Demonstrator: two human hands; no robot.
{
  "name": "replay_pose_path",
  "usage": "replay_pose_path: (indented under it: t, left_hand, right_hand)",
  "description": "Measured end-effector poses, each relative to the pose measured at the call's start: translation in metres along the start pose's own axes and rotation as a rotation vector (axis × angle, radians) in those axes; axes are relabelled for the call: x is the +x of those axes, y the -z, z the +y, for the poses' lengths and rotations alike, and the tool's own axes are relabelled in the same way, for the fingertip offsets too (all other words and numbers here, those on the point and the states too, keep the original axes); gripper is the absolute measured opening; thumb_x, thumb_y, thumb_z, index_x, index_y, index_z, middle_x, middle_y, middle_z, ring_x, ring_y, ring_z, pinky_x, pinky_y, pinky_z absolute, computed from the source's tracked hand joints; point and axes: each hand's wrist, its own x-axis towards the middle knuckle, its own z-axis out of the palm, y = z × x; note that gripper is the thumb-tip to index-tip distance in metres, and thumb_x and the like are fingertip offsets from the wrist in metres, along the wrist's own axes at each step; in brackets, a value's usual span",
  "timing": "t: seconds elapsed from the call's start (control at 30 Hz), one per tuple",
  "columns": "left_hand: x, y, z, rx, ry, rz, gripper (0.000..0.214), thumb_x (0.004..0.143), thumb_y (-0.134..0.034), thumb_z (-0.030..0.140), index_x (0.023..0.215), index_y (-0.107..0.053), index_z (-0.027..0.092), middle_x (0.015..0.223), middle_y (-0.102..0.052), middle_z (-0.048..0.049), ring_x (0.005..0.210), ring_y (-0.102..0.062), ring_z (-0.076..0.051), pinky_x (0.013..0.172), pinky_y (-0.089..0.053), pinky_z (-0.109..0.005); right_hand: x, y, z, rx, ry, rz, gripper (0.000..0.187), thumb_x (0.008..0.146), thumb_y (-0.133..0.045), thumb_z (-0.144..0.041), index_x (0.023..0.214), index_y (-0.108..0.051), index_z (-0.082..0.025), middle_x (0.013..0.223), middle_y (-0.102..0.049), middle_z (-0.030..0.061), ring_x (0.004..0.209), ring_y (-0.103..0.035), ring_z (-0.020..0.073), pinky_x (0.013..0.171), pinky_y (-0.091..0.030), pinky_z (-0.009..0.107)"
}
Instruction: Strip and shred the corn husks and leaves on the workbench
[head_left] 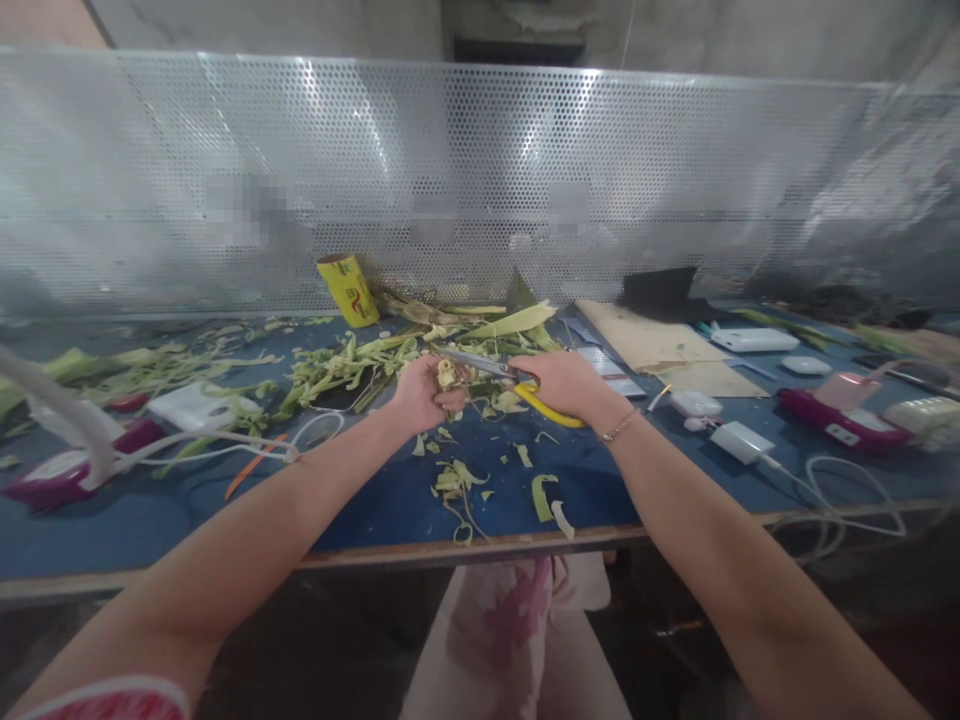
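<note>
My left hand (421, 395) has its fingers closed around a pale yellowish plant piece (447, 374), whose exact kind I cannot make out. Scissors with yellow handles (551, 408) are in my right hand (559, 384), and their metal blades (480, 362) point left, close to the plant piece. Whether the blades touch it is unclear. Behind both hands lies a heap of green stalks and leaves (352, 365). Torn green scraps (454, 480) and curled peelings (541, 498) lie on the blue tabletop (390, 500) in front of me.
A yellow cylindrical can (349, 290) leans by the perforated metal screen (480, 180) at the back. Purple power strips (840, 420) with white cables stand at both sides. At right are brown cardboard (652, 335), a white charger (742, 442) and an earbud case (695, 403).
</note>
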Motion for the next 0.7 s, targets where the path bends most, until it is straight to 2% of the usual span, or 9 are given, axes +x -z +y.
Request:
replay_pose_path:
  t: [0.13, 0.3, 0.43, 0.6, 0.7]
  left_hand:
    - [0.0014, 0.002, -0.001, 0.0, -0.01, 0.024, 0.008, 0.063, -0.041, 0.021, 0.06, -0.046, 0.015, 0.055, -0.049, -0.002, 0.03, -0.023, -0.005, 0.034, -0.018, -0.022]
    - [0.0013, 0.0035, -0.0011, 0.0, -0.012, -0.029, 0.006, 0.062, -0.043, 0.018, 0.061, -0.047, 0.014, 0.058, -0.051, -0.0023, 0.029, -0.022, -0.004, 0.035, -0.017, -0.021]
    - [0.0005, 0.004, -0.001, 0.008, -0.058, -0.027, 0.008, 0.064, -0.043, 0.018, 0.063, -0.05, 0.014, 0.062, -0.053, -0.0032, 0.031, -0.025, -0.004, 0.036, -0.02, -0.022]
    - [0.0015, 0.0049, -0.0019, -0.023, -0.198, 0.083, 0.008, 0.066, -0.044, 0.021, 0.066, -0.049, 0.016, 0.059, -0.05, -0.001, 0.037, -0.033, -0.007, 0.039, -0.03, -0.023]
    - [0.0047, 0.0067, -0.0021, -0.033, -0.294, 0.159, 0.004, 0.066, -0.043, 0.02, 0.064, -0.044, 0.017, 0.055, -0.045, 0.0013, 0.039, -0.033, -0.008, 0.042, -0.033, -0.024]
  right_hand:
    - [-0.0001, 0.0022, -0.001, -0.019, 0.009, -0.021, 0.028, 0.083, -0.045, -0.037, 0.104, -0.061, -0.027, 0.085, -0.068, 0.0055, 0.071, -0.059, 0.0212, 0.057, -0.031, 0.027]
    - [-0.0001, 0.0045, 0.0, -0.025, -0.008, -0.03, 0.026, 0.082, -0.047, -0.036, 0.1, -0.062, -0.024, 0.079, -0.068, 0.0068, 0.067, -0.059, 0.0208, 0.055, -0.03, 0.027]
    - [0.0015, 0.0011, 0.0029, 0.101, -0.055, 0.031, 0.03, 0.083, -0.045, -0.043, 0.097, -0.062, -0.023, 0.08, -0.067, 0.0063, 0.066, -0.057, 0.019, 0.055, -0.032, 0.026]
    - [0.0032, -0.0028, 0.0034, 0.299, -0.058, 0.052, 0.035, 0.084, -0.043, -0.05, 0.083, -0.057, -0.018, 0.068, -0.059, 0.0024, 0.056, -0.051, 0.0129, 0.054, -0.035, 0.024]
    - [-0.0001, 0.0006, -0.0024, 0.409, -0.056, -0.012, 0.036, 0.087, -0.036, -0.05, 0.082, -0.053, -0.018, 0.066, -0.057, 0.0007, 0.055, -0.05, 0.0117, 0.054, -0.038, 0.024]
